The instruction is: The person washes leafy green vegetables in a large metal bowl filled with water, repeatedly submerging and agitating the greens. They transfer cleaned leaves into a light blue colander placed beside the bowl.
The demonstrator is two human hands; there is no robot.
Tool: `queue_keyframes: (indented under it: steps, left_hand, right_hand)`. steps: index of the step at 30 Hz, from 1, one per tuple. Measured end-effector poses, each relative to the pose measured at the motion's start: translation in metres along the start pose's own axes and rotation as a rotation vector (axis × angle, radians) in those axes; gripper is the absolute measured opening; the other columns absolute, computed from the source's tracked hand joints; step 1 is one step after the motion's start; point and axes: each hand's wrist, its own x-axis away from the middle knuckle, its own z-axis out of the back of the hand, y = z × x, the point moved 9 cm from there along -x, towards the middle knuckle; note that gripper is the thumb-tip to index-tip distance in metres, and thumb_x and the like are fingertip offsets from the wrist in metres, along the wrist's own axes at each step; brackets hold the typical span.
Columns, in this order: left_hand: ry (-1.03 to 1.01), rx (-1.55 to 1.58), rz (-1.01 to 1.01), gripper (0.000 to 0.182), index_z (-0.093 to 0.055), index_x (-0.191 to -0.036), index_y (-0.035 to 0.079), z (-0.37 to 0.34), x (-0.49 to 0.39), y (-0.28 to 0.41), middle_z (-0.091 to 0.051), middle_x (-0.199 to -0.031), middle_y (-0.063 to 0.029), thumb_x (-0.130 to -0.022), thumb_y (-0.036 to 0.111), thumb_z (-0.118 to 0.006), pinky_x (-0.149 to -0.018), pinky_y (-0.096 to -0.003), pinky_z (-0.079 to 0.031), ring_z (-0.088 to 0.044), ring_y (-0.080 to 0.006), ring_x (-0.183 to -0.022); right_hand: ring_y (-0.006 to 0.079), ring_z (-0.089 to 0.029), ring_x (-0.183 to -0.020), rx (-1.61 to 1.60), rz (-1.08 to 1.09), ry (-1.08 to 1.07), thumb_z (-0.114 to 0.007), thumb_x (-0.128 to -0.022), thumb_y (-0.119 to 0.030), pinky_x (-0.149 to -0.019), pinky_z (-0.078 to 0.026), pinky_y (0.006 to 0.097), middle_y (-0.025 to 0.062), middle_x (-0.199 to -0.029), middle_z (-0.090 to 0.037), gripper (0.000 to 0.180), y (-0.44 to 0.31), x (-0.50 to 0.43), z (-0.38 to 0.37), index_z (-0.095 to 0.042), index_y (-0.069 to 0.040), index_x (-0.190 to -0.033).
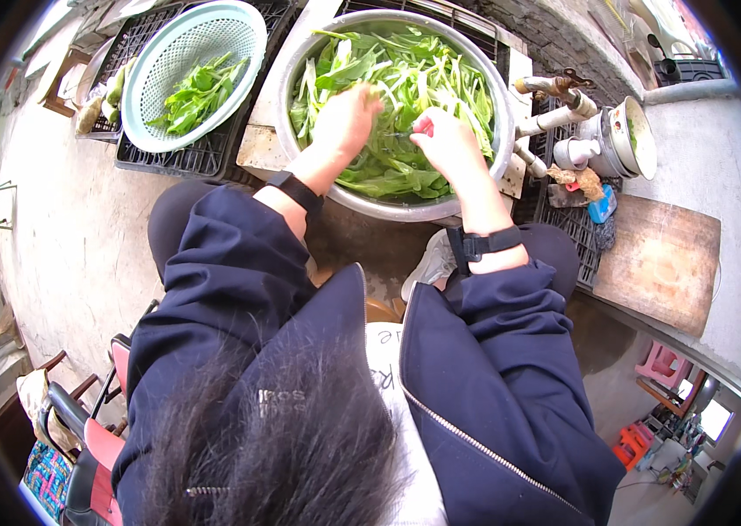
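A wide metal basin (403, 211) full of leafy green vegetables (403, 177) and water stands in front of me. Over its left half is my left hand (347, 121), fingers curled at the stems; whether they grip any is unclear. My right hand (449, 144) is over the right half, thumb and forefinger bent close together just above the water. Nothing can be made out for certain between them. To the left, a pale green plastic colander (147, 82) holds a small bunch of the same greens (203, 98).
Black plastic crates (170, 161) support the tilted colander. Pipes with a tap (558, 85) stick out close to the basin's right rim. Farther right are stacked pots (607, 148), a blue plastic item (602, 204) and a wooden board (660, 260). Chairs (104, 440) stand behind me on the left.
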Motion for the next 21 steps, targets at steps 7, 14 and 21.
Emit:
queue_keyframes:
  steps: [7,14,21]
  left_hand:
    - [0.609,0.318,-0.258,0.018,-0.06,-0.1,0.003,0.07,0.003,0.025,-0.065,-0.084,-0.0052,-0.095,0.02,-0.061,-0.072,-0.0283,-0.046,-0.058,-0.0143,-0.076]
    - [0.155,0.415,-0.028,0.033,-0.067,-0.086,0.005,0.034,-0.014,0.003,-0.065,-0.074,-0.0071,-0.081,0.037,-0.074,-0.065,-0.0285,-0.048,-0.059,-0.0153,-0.067]
    - [-0.312,0.534,0.176,0.034,-0.069,-0.084,0.005,-0.01,0.004,0.011,-0.063,-0.073,0.0018,-0.074,0.036,-0.081,-0.057,-0.02,-0.039,-0.049,-0.005,-0.06]
  right_hand:
    - [0.0364,-0.066,-0.087,0.31,0.07,-0.23,-0.07,-0.077,-0.023,-0.08,-0.051,0.043,0.0187,-0.089,-0.068,0.02,-0.008,0.011,-0.056,-0.069,-0.004,-0.084]
    - [0.0136,-0.063,-0.074,-0.424,-0.096,-0.227,-0.066,-0.082,-0.017,-0.069,-0.05,0.028,0.0092,-0.081,-0.07,0.024,0.01,-0.006,-0.021,-0.071,-0.002,-0.1]
    - [0.0105,-0.06,-0.073,-0.668,-0.128,-0.145,-0.066,-0.086,-0.013,-0.064,-0.047,0.0242,0.0035,-0.086,-0.068,0.019,0.0,-0.001,0.009,-0.069,-0.004,-0.103]
